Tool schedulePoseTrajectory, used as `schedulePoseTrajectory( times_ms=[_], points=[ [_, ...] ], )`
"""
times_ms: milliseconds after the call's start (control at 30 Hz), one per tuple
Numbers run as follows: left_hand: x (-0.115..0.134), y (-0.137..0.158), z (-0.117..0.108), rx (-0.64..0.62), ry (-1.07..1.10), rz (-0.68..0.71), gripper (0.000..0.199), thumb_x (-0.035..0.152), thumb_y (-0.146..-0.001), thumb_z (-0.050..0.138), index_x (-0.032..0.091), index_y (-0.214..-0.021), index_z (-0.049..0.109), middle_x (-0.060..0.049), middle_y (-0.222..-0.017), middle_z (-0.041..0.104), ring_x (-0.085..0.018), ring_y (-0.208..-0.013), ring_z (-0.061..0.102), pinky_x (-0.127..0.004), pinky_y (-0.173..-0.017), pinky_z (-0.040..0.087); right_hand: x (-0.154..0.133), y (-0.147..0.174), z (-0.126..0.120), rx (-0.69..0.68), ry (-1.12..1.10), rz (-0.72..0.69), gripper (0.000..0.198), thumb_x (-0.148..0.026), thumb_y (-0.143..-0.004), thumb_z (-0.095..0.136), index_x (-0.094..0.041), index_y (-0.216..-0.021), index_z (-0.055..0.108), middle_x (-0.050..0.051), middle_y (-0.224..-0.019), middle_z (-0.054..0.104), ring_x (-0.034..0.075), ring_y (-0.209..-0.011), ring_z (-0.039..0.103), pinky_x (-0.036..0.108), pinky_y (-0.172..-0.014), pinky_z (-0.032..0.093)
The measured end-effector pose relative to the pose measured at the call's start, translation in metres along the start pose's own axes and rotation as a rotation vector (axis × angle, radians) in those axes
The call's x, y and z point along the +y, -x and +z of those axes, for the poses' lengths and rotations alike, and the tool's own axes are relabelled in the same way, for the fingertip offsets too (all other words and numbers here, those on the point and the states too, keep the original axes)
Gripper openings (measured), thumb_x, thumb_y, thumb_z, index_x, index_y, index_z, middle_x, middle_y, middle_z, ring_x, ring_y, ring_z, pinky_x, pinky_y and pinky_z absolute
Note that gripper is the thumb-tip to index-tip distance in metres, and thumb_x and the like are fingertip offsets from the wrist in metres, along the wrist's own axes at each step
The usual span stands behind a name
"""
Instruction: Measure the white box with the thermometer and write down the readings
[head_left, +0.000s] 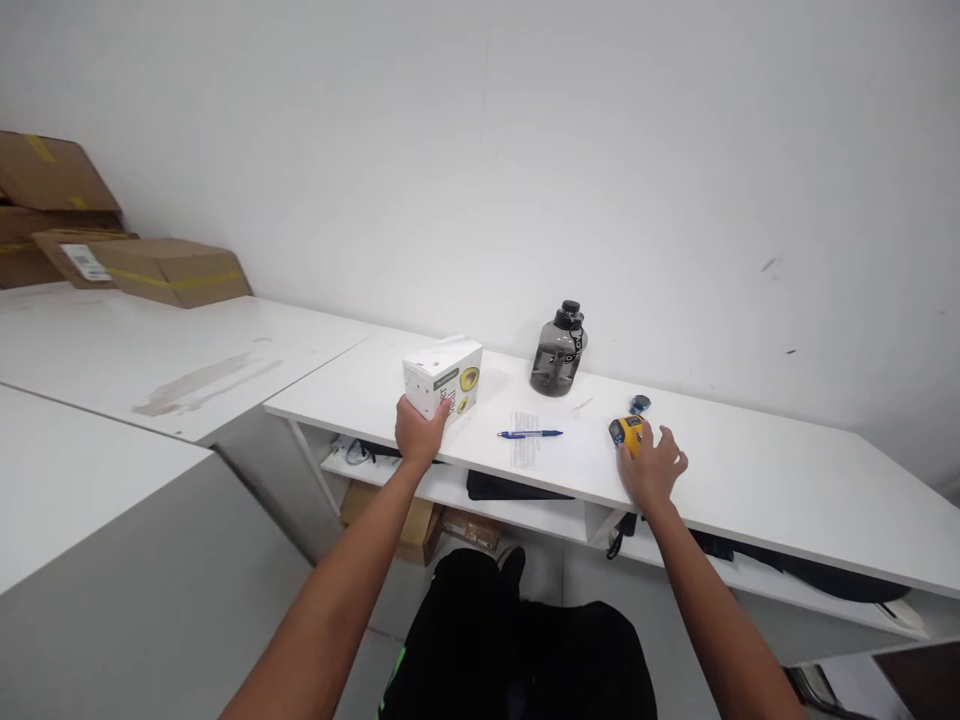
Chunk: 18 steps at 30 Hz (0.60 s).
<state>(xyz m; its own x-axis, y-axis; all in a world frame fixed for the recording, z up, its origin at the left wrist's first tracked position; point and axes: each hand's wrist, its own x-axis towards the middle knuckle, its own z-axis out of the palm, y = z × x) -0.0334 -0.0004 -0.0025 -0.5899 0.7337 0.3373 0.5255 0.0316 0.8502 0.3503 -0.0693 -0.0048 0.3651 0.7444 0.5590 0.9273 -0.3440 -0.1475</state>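
Note:
My left hand [422, 430] grips the near end of a white box [442, 368] with avocado pictures on its side, standing upright on the white desk. At the right, my right hand [652, 468] has its thumb and forefinger on a yellow and black tape measure [628, 434], its other fingers raised. Just behind that lies a small dark blue, shiny object [640, 404], too small to name. Between my hands, a blue pen [529, 434] rests across a printed, see-through sheet [524, 456].
A dark, see-through water jug [559, 352] stands near the wall. Under the desktop [772, 460], a shelf holds a flat black item [514, 488] and cables. Several cardboard boxes [176, 268] sit on the left-hand desk; more cardboard [416, 530] is below the shelf.

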Motion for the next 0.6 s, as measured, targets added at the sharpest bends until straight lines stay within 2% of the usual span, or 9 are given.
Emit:
schedulePoseTrajectory(
  times_ms=[67, 200, 267, 333, 400, 467, 533, 600],
  points=[
    [0.000, 0.000, 0.001, 0.000, -0.005, 0.003, 0.065, 0.059, -0.072, 0.069, 0.019, -0.119, 0.047, -0.017, -0.121, 0.063, -0.038, -0.112, 0.062, -0.048, -0.087, 0.052, -0.017, -0.002, -0.004, 0.022, -0.043, -0.112, 0.050, -0.027, -0.093, 0.042, -0.012, -0.140, 0.049, 0.023, -0.137, 0.050, 0.035, -0.124, 0.047, 0.051, -0.100, 0.030],
    [0.000, 0.000, 0.001, -0.005, -0.014, 0.007, 0.066, 0.058, -0.073, 0.068, 0.018, -0.121, 0.046, -0.018, -0.123, 0.063, -0.038, -0.114, 0.061, -0.049, -0.089, 0.051, -0.067, -0.004, -0.011, -0.272, -0.100, -0.440, 0.049, -0.023, -0.099, 0.032, -0.015, -0.145, 0.045, 0.018, -0.116, 0.064, 0.029, -0.101, 0.061, 0.039, -0.086, 0.039],
    [0.000, 0.000, 0.001, -0.003, -0.015, 0.005, 0.066, 0.058, -0.073, 0.067, 0.017, -0.121, 0.046, -0.018, -0.123, 0.062, -0.039, -0.114, 0.061, -0.049, -0.090, 0.051, -0.092, -0.006, -0.010, -0.404, -0.094, -0.508, 0.047, -0.025, -0.100, 0.036, -0.016, -0.144, 0.046, 0.017, -0.119, 0.064, 0.027, -0.094, 0.064, 0.035, -0.079, 0.041],
    [0.000, 0.000, 0.000, -0.004, -0.013, 0.002, 0.066, 0.057, -0.073, 0.068, 0.017, -0.120, 0.046, -0.018, -0.123, 0.063, -0.039, -0.114, 0.061, -0.049, -0.089, 0.051, -0.109, -0.008, -0.006, -0.513, -0.081, -0.549, 0.037, -0.027, -0.099, 0.041, -0.016, -0.130, 0.059, 0.016, -0.115, 0.068, 0.026, -0.090, 0.066, 0.033, -0.075, 0.041],
    [0.000, 0.000, 0.000, -0.010, -0.009, -0.001, 0.066, 0.058, -0.072, 0.068, 0.018, -0.120, 0.046, -0.017, -0.122, 0.063, -0.038, -0.112, 0.062, -0.049, -0.087, 0.052, -0.119, -0.008, -0.001, -0.568, -0.067, -0.580, 0.028, -0.026, -0.099, 0.044, -0.015, -0.112, 0.066, 0.015, -0.105, 0.071, 0.025, -0.089, 0.067, 0.032, -0.075, 0.041],
    [-0.001, 0.000, 0.001, -0.011, -0.010, -0.009, 0.065, 0.058, -0.072, 0.069, 0.019, -0.119, 0.046, -0.016, -0.121, 0.064, -0.038, -0.111, 0.062, -0.048, -0.087, 0.052, -0.121, -0.005, 0.003, -0.541, -0.092, -0.561, 0.029, -0.026, -0.100, 0.040, -0.014, -0.107, 0.066, 0.015, -0.100, 0.072, 0.025, -0.087, 0.068, 0.033, -0.074, 0.041],
    [-0.001, 0.000, 0.001, -0.007, -0.014, -0.007, 0.064, 0.058, -0.072, 0.069, 0.020, -0.119, 0.046, -0.016, -0.121, 0.064, -0.037, -0.112, 0.062, -0.047, -0.088, 0.052, -0.120, 0.000, 0.004, -0.478, -0.254, -0.458, 0.033, -0.031, -0.101, 0.036, -0.015, -0.110, 0.063, 0.013, -0.094, 0.072, 0.025, -0.081, 0.067, 0.032, -0.071, 0.040],
    [-0.002, 0.000, 0.001, -0.002, -0.018, 0.004, 0.063, 0.057, -0.072, 0.069, 0.020, -0.118, 0.046, -0.015, -0.121, 0.064, -0.036, -0.112, 0.062, -0.047, -0.089, 0.051, -0.117, 0.006, 0.005, -0.424, -0.560, -0.294, 0.033, -0.038, -0.098, 0.037, -0.018, -0.105, 0.061, 0.005, -0.076, 0.068, 0.022, -0.071, 0.063, 0.031, -0.066, 0.040]
  ],
)
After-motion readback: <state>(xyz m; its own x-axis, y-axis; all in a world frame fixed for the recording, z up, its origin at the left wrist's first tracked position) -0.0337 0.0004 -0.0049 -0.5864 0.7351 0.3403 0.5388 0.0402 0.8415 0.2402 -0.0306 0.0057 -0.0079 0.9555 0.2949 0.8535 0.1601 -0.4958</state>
